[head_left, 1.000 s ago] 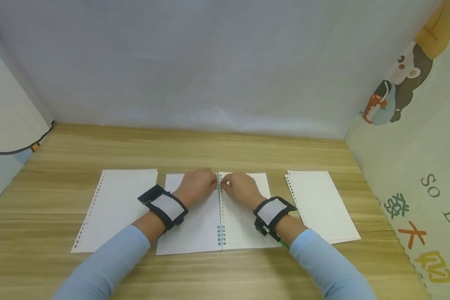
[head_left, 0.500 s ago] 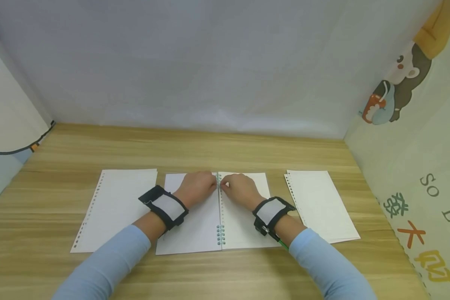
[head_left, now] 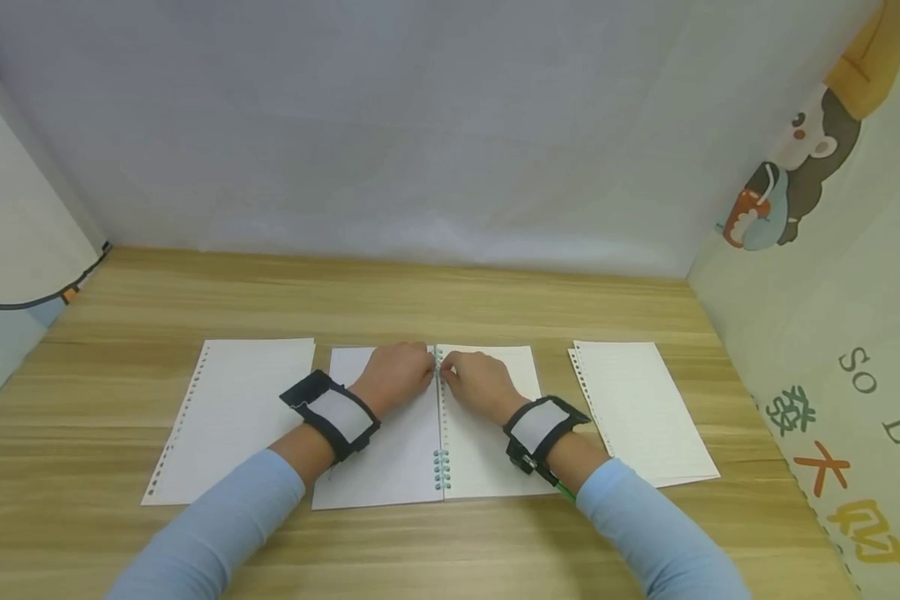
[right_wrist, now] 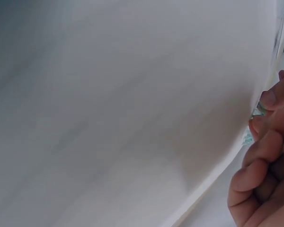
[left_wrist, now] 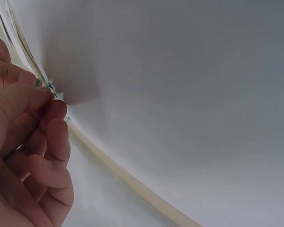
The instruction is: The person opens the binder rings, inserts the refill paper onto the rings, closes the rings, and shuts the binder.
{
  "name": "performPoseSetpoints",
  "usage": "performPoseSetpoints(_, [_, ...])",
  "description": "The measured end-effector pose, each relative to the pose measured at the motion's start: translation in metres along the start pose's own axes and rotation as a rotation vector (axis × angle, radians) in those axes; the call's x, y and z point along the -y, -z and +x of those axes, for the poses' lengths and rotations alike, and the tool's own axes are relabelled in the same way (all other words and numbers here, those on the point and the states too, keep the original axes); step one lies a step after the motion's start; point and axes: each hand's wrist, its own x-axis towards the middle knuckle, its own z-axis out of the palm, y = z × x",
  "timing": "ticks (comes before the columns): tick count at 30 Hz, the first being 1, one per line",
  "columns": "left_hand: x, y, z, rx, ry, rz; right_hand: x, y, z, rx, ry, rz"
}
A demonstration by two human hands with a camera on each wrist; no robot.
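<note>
2 hands (head_left: 395, 377) (head_left: 482, 385) @ ntbk rings (head_left: 438, 468), wood tbl (head_left: 390, 300), grey bkdrop (head_left: 405, 142)

A white page (right_wrist: 123, 104) spreads left of the teal binding rings (right_wrist: 247, 138), filling most of the view. The right hand (right_wrist: 254, 177), fingers curled, pinches the rings; another fingertip (right_wrist: 269, 98) meets their upper part.

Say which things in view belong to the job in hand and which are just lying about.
In the job:
Open white paper notebook
Round green binding rings, pinched by left grip and right grip
Likely: white punched paper sheets at left, similar sheets at right

Apparently just there:
Brown woodgrain table
Multicoloured printed cartoon on the right wall
</note>
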Motion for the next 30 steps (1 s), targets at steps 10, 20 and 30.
performPoseSetpoints(10, [0.0014, 0.0015, -0.0008, -0.011, -0.021, 0.003, 0.0017, 0.0017, 0.0014, 0.017, 0.023, -0.042])
performPoseSetpoints(20, [0.0006, 0.0034, -0.0008, -0.014, -0.036, 0.017, -0.0023, 0.0007, 0.0029, 0.025, 0.045, -0.019])
performPoseSetpoints(30, [0.0041, -0.0002, -0.0023, -0.025, -0.056, 0.076, -0.0037, -0.0015, 0.0043, 0.042, 0.002, -0.011])
